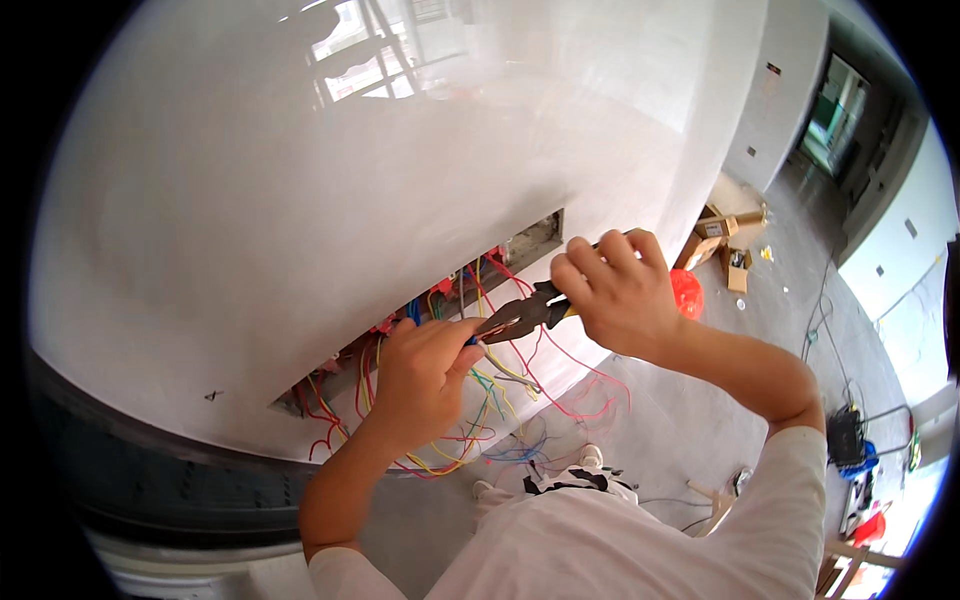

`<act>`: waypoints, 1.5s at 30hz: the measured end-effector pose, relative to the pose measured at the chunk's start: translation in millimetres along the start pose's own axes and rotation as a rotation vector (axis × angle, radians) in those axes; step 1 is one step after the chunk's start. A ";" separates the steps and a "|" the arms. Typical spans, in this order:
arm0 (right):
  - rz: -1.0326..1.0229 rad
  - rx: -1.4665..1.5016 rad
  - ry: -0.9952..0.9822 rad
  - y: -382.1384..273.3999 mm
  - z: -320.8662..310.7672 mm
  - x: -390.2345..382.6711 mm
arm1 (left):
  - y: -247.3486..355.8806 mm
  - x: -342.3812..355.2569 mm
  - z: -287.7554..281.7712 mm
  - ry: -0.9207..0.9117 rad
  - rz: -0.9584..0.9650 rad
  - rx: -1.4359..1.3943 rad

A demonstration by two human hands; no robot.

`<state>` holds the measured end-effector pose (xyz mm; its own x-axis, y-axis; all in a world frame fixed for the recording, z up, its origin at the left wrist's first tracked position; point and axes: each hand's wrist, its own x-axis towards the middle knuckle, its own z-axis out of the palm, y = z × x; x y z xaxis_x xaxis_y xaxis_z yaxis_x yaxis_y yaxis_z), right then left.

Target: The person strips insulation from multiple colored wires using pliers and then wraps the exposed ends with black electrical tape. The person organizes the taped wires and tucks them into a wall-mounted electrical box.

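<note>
The right hand [622,292] grips pliers [520,316]. The left hand [420,382] pinches a blue wire [472,341] at their tip.

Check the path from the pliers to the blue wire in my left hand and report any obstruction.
Nothing visible obstructs it: the pliers in your right hand have their nose right beside the blue wire pinched in your left hand.

Looks down from head height, fisheye-wide, facing the wall [250,200] at upper left; close to left hand [418,378] and right hand [622,292] around centre, reaching far along the floor [778,325] at right.
</note>
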<state>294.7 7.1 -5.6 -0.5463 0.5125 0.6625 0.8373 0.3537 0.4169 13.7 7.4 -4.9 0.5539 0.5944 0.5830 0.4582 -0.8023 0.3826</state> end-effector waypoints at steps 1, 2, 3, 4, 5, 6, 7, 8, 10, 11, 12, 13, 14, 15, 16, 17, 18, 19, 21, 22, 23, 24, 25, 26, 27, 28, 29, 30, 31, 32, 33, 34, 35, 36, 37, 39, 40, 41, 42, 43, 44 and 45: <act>-0.035 0.025 -0.002 3.2 -1.8 1.0 | 1.0 0.8 -0.9 -0.037 0.016 0.032; -0.069 0.049 -0.004 8.2 -6.0 3.8 | 2.8 2.2 -2.9 -0.073 0.034 0.065; -0.085 0.129 -0.069 10.3 -4.9 1.6 | 4.6 1.3 -4.0 -0.107 0.042 0.100; -0.093 0.211 -0.135 12.2 -3.9 -1.0 | 4.4 0.6 -2.8 -0.108 0.078 0.131; -0.095 0.291 -0.204 14.0 -3.2 -3.8 | 2.8 0.1 -0.2 -0.109 0.114 0.162; -0.052 0.403 -0.384 11.5 -6.0 -7.1 | 1.0 -1.0 2.8 -0.106 0.152 0.191; -0.008 0.515 -0.562 9.1 -8.7 -11.3 | -1.9 -3.6 5.8 -0.101 0.204 0.229; 0.010 0.592 -0.586 6.1 -6.3 -20.0 | -5.8 -6.6 9.2 -0.095 0.256 0.267; 0.099 0.748 -0.768 1.6 -10.8 -24.5 | -12.6 -9.2 15.4 -0.069 0.332 0.317; 0.144 0.827 -0.858 0.4 -15.0 -25.4 | -14.1 -7.6 19.1 -0.045 0.362 0.328; 0.184 0.929 -0.950 -0.2 -16.2 -22.4 | -16.4 -8.9 20.8 -0.018 0.379 0.346; 0.208 0.999 -1.046 -0.3 -19.7 -17.8 | -18.2 -11.2 21.4 -0.027 0.395 0.372; 0.230 1.068 -1.143 -0.1 -23.6 -12.4 | -19.7 -13.8 21.4 -0.037 0.410 0.399; 0.263 1.125 -1.241 2.2 -27.0 -10.5 | -20.4 -13.8 22.6 -0.041 0.436 0.417; 0.223 1.236 -1.224 5.1 -17.8 -17.7 | -21.7 -13.7 23.4 -0.045 0.452 0.420; 0.267 1.333 -1.386 6.7 -10.4 -16.9 | -23.1 -13.7 23.8 -0.049 0.467 0.424; 0.300 1.432 -1.553 7.8 -0.5 -12.1 | -25.0 -14.8 21.9 -0.057 0.473 0.432; 0.349 1.522 -1.716 11.1 7.2 -11.9 | -24.9 -13.4 22.2 -0.054 0.485 0.444; 0.376 1.865 -1.894 15.9 22.1 -20.2 | -24.6 -13.1 21.1 -0.040 0.500 0.476; 0.395 1.992 -1.955 17.4 20.6 -20.2 | -24.1 -13.2 20.6 -0.041 0.505 0.482; 0.412 2.120 -2.015 19.2 20.1 -19.4 | -22.5 -13.3 20.3 -0.043 0.509 0.489; 0.295 2.021 -2.060 22.9 21.0 -13.4 | -20.5 -15.9 20.9 -0.039 0.499 0.497; 0.178 1.861 -1.867 28.4 17.7 -10.2 | -18.4 -16.5 20.4 -0.041 0.457 0.462; 0.066 1.700 -1.672 36.7 10.1 -7.9 | -16.2 -15.1 18.8 -0.043 0.415 0.427; -0.032 1.540 -1.478 46.8 2.9 -8.8 | -14.4 -12.3 20.3 -0.043 0.375 0.383; 0.033 1.499 -1.419 53.8 -3.8 -12.0 | -12.0 -11.7 18.8 -0.045 0.340 0.347; 0.086 1.305 -1.420 55.8 -10.0 -8.4 | -9.6 -10.3 16.2 -0.046 0.307 0.310; 0.138 1.116 -1.402 56.7 -20.8 -3.3 | -7.0 -8.4 13.8 -0.051 0.280 0.275; 0.185 0.929 -1.373 55.4 -27.8 -1.7 | -3.1 -6.3 12.9 -0.043 0.242 0.241; 0.239 0.881 -1.203 48.2 -20.7 -15.6 | 1.2 -4.1 13.0 -0.035 0.206 0.207; 0.232 0.788 -0.980 41.2 -17.4 -27.8 | 4.5 0.3 12.0 -0.032 0.189 0.175; 0.201 0.630 -0.822 33.9 -11.5 -33.2 | 4.3 0.8 10.6 -0.035 0.166 0.157; 0.171 0.473 -0.662 29.6 -7.0 -34.8 | 3.9 1.1 9.3 -0.038 0.143 0.139; 0.153 0.425 -0.515 27.0 -3.4 -32.9 | 3.5 0.4 8.3 -0.042 0.118 0.116; 0.136 0.376 -0.368 24.3 -0.4 -29.5 | 3.4 1.1 7.0 -0.051 0.098 0.098; 0.112 0.301 -0.179 18.3 1.0 -21.5 | 3.2 3.5 3.2 -0.065 0.055 0.063; 0.106 0.276 -0.137 15.0 -0.5 -16.8 | 4.0 4.0 2.1 -0.064 0.043 0.056; 0.099 0.250 -0.094 12.7 -1.1 -14.0 | 5.7 4.8 1.8 -0.064 0.031 0.049; 0.086 0.228 -0.078 12.0 -1.1 -13.2 | 7.0 5.9 1.4 -0.063 0.022 0.040; 0.072 0.205 -0.063 11.3 -0.7 -12.6 | 7.5 6.6 0.3 -0.065 0.018 0.046; 0.059 0.183 -0.047 10.8 0.0 -11.9 | 7.9 7.3 -0.8 -0.067 0.013 0.051; 0.058 0.173 -0.038 10.5 1.0 -12.0 | 8.1 7.5 -1.0 -0.071 0.010 0.055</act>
<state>310.0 5.4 -9.8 -0.5004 0.5643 0.6566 0.8531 0.4505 0.2630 20.9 5.3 3.4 0.6057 0.5899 0.5340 0.4885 -0.8054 0.3357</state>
